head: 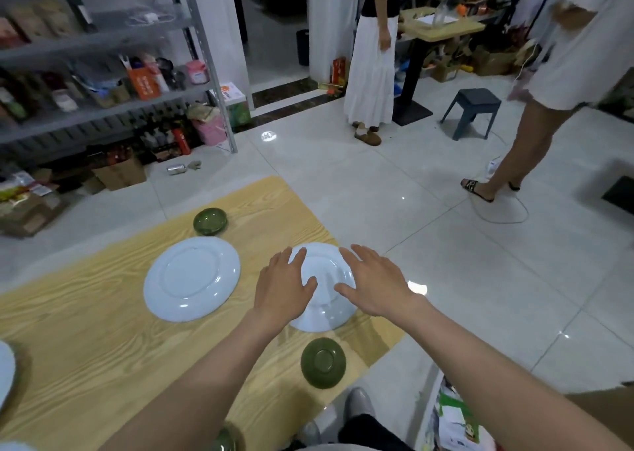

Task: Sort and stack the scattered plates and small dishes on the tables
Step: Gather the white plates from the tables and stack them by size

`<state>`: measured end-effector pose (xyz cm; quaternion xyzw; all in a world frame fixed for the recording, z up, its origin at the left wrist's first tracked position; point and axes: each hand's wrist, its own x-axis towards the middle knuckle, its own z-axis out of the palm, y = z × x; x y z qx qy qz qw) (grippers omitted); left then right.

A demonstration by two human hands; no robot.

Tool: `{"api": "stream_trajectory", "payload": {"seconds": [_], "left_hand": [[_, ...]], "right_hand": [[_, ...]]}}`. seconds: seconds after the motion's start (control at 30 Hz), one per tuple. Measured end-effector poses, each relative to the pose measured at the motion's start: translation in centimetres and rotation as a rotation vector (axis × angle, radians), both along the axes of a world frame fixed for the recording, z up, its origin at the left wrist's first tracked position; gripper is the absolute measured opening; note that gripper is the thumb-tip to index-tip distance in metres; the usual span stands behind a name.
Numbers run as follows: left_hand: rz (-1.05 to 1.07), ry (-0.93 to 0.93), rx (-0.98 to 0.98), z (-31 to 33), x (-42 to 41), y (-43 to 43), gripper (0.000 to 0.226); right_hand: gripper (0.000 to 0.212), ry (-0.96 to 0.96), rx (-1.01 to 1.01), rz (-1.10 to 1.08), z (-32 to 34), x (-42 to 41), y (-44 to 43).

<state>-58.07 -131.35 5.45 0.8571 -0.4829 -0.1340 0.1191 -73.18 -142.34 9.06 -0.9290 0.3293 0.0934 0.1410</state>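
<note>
Two white plates lie upside down on the wooden table (85, 330). Over the right plate (326, 313) hover my left hand (284, 287) and my right hand (372, 284), fingers spread, one on each side of it; whether they touch it I cannot tell. The left plate (191, 279) lies free. A small green dish (210, 221) stands upright at the table's far edge. Another green dish (323, 362) lies upside down near the right edge. Part of a third green dish (224, 440) shows under my left forearm. A white plate edge (5, 371) shows at the far left.
The table's right edge runs close to the right plate, with tiled floor beyond. Two people stand on the floor, one (372, 73) by a second table, one (549, 90) at right. A grey stool (471, 110) and metal shelves (103, 90) stand farther off.
</note>
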Motion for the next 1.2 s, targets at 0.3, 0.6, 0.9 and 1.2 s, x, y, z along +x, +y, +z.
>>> {"api": "stream_trajectory", "payload": {"seconds": [0.3, 0.6, 0.9, 1.2], "left_hand": [[0.476, 0.488, 0.065, -6.0, 2.1, -2.1, 0.067], [0.762, 0.570, 0.029, -9.9, 3.5, -2.4, 0.074], [0.972, 0.776, 0.115, -10.8, 5.3, -3.5, 0.086], [1.006, 0.931, 0.077, -9.9, 5.7, -3.6, 0.095]], "right_hand": [[0.079, -0.063, 0.494, -0.238, -6.0, 0.7, -4.0], [0.064, -0.224, 0.738, -0.629, -10.5, 1.8, -6.5], [0.046, -0.295, 0.764, -0.860, -12.1, 3.5, -8.2], [0.050, -0.377, 0.877, -0.995, -12.0, 3.5, -8.6]]}}
